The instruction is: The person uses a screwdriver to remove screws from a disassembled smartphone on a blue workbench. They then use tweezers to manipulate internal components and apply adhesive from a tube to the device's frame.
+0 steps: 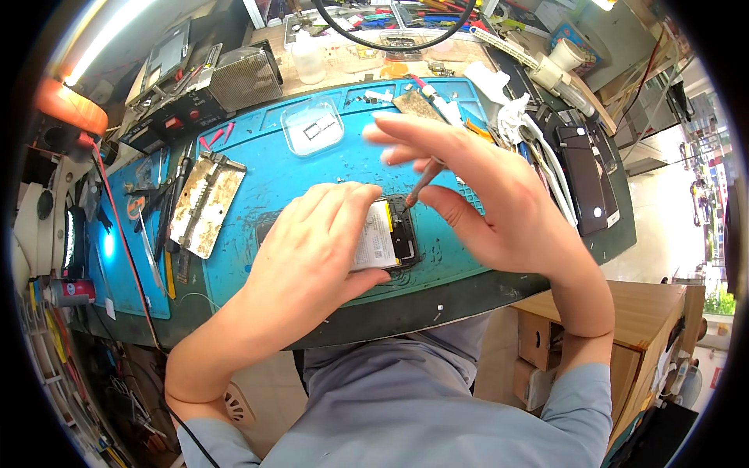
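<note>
An opened phone lies on the blue work mat, its inside facing up. A silver-white battery with a yellow edge strip shows in it. My left hand grips the phone across its body, thumb at the near side and fingers over the far side, hiding much of it. In my right hand is a slim screwdriver, held near the thumb and tilted. Its tip points down at the black right end of the phone; I cannot tell whether it touches a screw. The right fingertips are blurred.
Beyond the phone sits a clear plastic box with small dark-framed parts. On the left are a metal clamp fixture, tweezers and a black boxy device. At right lie white cables and a dark phone.
</note>
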`<state>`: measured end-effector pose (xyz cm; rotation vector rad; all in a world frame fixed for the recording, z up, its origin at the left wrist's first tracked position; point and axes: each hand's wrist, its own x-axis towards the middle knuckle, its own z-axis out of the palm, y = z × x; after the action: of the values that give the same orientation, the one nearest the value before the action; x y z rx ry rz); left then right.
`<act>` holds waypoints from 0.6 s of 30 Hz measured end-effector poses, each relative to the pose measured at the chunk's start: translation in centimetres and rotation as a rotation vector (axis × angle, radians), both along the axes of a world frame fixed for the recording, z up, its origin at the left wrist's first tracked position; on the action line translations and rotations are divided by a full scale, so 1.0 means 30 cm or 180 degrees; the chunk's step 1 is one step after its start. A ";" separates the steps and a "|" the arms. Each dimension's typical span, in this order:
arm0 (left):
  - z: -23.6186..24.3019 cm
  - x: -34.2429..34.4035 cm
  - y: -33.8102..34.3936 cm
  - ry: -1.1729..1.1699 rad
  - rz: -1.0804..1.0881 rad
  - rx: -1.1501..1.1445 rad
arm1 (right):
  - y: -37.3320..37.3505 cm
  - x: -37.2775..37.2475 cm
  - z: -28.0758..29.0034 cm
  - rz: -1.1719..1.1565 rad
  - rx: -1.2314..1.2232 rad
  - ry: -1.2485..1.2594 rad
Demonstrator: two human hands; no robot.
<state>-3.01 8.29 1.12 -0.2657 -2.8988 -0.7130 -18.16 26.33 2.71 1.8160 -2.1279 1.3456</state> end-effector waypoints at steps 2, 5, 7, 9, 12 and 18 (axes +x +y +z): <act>0.003 0.008 -0.008 -0.0010 0.0035 -0.0008 | -0.005 0.001 0.003 0.0002 0.0183 -0.0023; 0.013 0.008 -0.023 0.0093 0.0076 0.0114 | -0.004 -0.011 0.028 -0.0188 0.0445 0.0563; 0.006 -0.002 -0.041 0.0165 0.0161 0.0342 | -0.026 0.006 0.023 -0.0096 0.0245 0.0188; -0.008 -0.028 -0.087 0.0254 0.0585 0.0257 | -0.015 0.003 0.037 0.0008 0.0393 -0.0117; -0.055 -0.063 -0.127 0.0636 0.0895 0.0207 | 0.010 0.006 0.047 -0.0181 0.0688 0.0207; -0.091 -0.097 -0.137 0.0729 0.0804 0.0329 | 0.004 0.003 0.039 0.0005 0.0612 -0.0327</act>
<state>-5.91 4.19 -1.60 0.0299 -2.6066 -0.7319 -18.07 26.45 3.89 1.8512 -2.3847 1.3023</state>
